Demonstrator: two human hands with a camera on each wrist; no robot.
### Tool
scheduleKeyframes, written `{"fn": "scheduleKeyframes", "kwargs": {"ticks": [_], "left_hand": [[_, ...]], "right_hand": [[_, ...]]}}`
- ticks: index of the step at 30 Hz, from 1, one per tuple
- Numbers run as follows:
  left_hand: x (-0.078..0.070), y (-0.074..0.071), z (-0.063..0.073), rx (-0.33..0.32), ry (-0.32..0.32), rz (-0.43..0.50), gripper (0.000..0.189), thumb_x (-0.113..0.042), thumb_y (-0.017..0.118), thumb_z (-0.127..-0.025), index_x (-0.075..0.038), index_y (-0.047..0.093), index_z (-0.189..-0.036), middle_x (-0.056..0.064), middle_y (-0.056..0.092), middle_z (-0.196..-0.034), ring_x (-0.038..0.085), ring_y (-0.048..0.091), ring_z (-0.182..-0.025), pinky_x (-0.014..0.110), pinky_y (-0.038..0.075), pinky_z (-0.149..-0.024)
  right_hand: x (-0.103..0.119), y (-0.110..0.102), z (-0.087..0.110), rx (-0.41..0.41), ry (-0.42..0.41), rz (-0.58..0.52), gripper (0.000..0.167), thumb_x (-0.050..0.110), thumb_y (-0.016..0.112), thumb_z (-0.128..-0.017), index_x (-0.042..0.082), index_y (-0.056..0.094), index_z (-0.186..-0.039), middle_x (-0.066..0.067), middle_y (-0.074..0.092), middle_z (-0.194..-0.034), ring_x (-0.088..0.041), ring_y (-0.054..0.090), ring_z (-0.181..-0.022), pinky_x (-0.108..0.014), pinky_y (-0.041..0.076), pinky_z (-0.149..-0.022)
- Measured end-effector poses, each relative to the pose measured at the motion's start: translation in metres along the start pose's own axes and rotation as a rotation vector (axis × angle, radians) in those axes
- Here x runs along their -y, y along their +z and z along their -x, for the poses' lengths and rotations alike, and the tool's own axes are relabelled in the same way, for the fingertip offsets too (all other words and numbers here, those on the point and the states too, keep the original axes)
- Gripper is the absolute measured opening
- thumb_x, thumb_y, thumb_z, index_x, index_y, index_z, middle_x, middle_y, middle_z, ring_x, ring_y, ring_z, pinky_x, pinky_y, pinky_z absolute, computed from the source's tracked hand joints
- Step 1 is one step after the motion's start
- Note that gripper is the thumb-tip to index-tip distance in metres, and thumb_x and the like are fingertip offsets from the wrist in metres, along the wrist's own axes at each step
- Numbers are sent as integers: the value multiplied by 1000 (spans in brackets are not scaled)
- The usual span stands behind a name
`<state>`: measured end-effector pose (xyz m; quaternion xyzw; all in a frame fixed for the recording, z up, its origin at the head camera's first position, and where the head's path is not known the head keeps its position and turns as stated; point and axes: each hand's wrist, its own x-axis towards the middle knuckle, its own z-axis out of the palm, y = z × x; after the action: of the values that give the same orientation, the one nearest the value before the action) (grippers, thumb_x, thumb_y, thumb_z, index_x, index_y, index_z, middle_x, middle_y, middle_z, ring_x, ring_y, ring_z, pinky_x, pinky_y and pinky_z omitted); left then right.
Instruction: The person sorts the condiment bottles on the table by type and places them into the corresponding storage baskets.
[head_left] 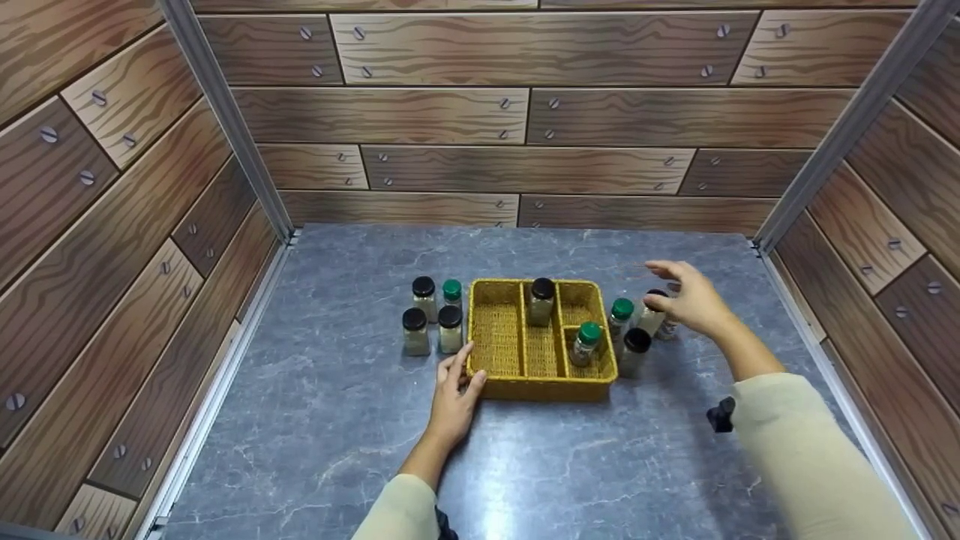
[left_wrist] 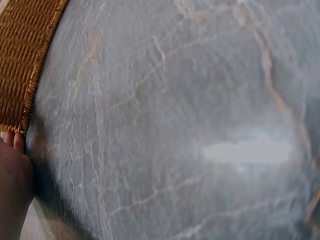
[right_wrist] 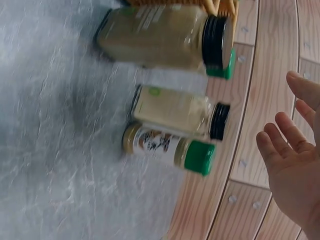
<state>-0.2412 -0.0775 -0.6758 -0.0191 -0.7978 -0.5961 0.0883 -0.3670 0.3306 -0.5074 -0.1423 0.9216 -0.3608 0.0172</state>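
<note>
Jars (head_left: 635, 358) stand left and right of the wicker basket (head_left: 547, 391), with two inside. From the head view, the right hand (head_left: 691, 298) is empty, its fingers apart, by a black-capped jar (head_left: 650, 322) right of the basket: probably reaching. On the left wrist view, the left hand (left_wrist: 16, 167) touches the basket's edge, fingers relaxed. Right wrist view: fingers clear of the caps; grasping would call for lowering and closing them.

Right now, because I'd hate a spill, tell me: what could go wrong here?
The right hand is close to tightly grouped jars, so reaching for one might topple another. The left hand touches the basket at a corner; a push there could bump it into jars standing close on either side.
</note>
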Motion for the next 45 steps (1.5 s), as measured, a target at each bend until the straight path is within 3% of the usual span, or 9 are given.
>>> {"fn": "scheduleKeyframes", "kwargs": {"ticks": [9,24,34,40,45], "left_hand": [[1,-1,0,-8,16,-2,58,-29,64,-110,-18,47,-164,22,46,-150,39,60,-133,55,53,-116],[0,0,1,-13,-2,-7,57,-30,65,-110,-20,48,-163,21,46,-150,36,63,-129,52,53,-115],[0,0,1,-13,-8,8,56,-22,65,-110,-19,48,-163,22,45,-150,38,62,-130,54,53,-115],[1,0,1,-10,-4,0,58,-29,66,-110,-17,48,-163,21,46,-149,36,63,-128,53,53,-113],[2,0,0,-11,3,3,58,-30,66,-109,-18,48,-163,21,47,-149,35,62,-127,52,54,-113]], "right_hand": [[-30,-14,8,-42,45,-3,64,8,75,-102,-4,47,-158,-36,48,-154,-58,47,-145,-67,39,-125],[-64,-14,19,-15,130,-11,65,9,70,-105,-4,42,-162,-38,42,-159,-60,40,-149,-67,39,-124],[-77,-4,23,15,191,-30,71,11,69,-107,-1,34,-167,-37,37,-162,-60,36,-153,-69,44,-119],[-78,1,22,15,212,-74,70,9,66,-108,-1,32,-168,-37,35,-163,-59,37,-153,-68,46,-119],[-78,4,21,0,217,-77,69,9,67,-107,-3,34,-166,-37,36,-161,-58,41,-151,-57,52,-117]]}}
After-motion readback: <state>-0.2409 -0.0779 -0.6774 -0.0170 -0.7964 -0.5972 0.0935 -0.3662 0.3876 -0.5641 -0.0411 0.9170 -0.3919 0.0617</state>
